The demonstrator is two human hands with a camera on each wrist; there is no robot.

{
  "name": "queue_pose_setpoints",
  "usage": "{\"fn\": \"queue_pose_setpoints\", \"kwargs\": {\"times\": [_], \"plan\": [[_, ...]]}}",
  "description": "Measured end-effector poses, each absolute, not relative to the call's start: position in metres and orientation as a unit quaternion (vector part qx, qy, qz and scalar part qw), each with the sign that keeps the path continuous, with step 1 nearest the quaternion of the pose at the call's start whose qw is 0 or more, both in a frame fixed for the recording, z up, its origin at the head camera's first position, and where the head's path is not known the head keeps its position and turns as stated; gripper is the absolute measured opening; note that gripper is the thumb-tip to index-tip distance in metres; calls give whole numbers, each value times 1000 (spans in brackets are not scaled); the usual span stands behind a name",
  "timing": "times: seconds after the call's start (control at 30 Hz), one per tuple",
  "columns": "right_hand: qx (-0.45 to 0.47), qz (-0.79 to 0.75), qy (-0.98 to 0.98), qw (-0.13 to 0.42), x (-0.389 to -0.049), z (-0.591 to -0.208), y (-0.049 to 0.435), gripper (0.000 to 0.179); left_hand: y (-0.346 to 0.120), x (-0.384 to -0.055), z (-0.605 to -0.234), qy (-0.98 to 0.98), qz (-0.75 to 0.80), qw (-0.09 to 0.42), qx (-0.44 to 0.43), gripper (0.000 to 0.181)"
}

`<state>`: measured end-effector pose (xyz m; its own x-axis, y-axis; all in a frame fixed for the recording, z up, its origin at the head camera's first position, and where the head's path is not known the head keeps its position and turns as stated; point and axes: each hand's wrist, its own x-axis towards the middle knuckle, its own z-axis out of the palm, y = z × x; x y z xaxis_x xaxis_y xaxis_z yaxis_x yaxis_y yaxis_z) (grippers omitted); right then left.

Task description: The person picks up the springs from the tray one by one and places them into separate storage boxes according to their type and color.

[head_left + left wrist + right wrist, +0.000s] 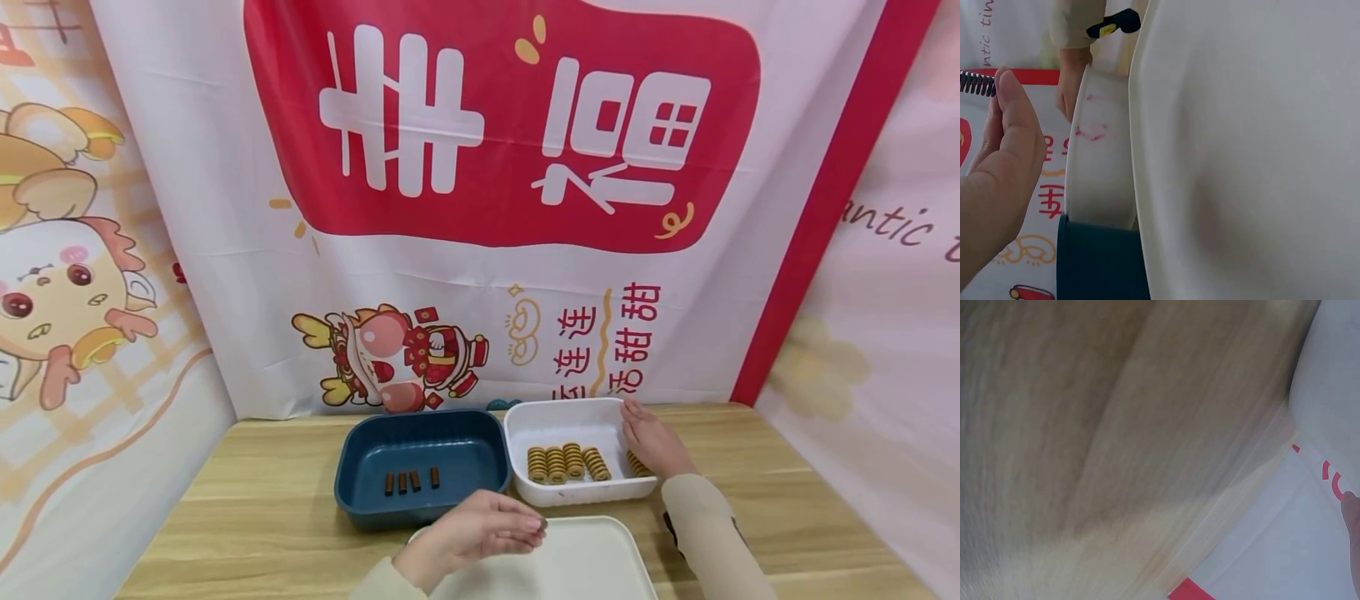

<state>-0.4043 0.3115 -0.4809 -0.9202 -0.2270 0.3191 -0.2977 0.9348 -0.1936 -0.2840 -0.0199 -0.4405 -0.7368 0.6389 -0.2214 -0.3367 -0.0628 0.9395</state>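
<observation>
My left hand (487,529) is above the cream tray (577,558). Its fingertips pinch a small dark ridged piece (977,83), plainest in the left wrist view. Several dark brown pieces (402,482) stand or lie in a row inside the blue basin (348,467). My right hand (656,442) reaches over the right end of the white basin (555,497), fingers extended toward its back rim. Ridged golden-brown biscuit stacks (573,460) sit in that basin, one of them (637,464) partly covered by the right hand. Only a fingertip (1352,509) shows in the right wrist view.
The two basins stand side by side on the wooden table (247,500), behind the tray. A printed white and red cloth (450,275) hangs at the table's back edge. Bare wood shows to the left and right of the basins.
</observation>
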Motion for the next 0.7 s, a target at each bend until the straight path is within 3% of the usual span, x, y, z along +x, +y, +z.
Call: {"fn": "queue_pose_setpoints", "kwargs": {"times": [0.53,0.7], "plan": [[129,126,-972,150,-408,-482,313,44,-66,-330,-436,884,429,30,183,16],[132,122,-972,149,-408,-484,315,44,-71,-343,-446,945,285,-20,161,13]]}}
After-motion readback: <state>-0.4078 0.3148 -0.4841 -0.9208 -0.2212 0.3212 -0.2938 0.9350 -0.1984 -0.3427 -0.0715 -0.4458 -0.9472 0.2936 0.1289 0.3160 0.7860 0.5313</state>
